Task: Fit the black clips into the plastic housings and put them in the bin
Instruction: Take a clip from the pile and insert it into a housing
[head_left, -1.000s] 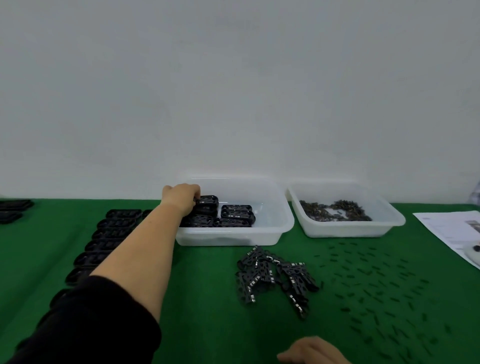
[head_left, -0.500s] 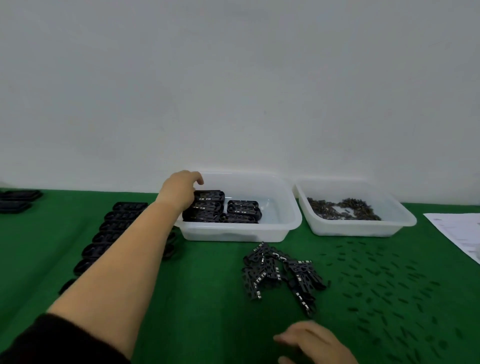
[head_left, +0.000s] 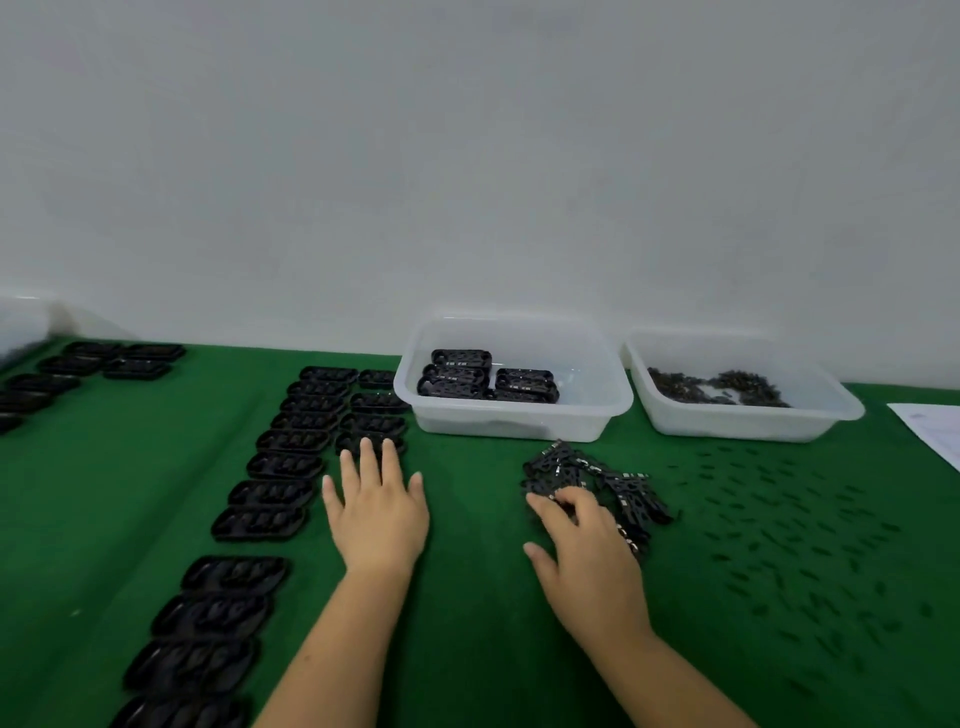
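Single head-worn view, forward and down over green table (head_left: 467, 597).

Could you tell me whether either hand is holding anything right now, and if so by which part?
The left hand is flat, holding nothing. The right hand reaches into the pile of black clips; whether it grips one cannot be told.

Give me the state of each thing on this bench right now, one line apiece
Left hand: open, fingers spread over the green mat.
Right hand: fingers curled on the clip pile.
Left bin: holds stacked black housings.
Right bin: holds small dark parts.
Housing rows: flat on the mat.
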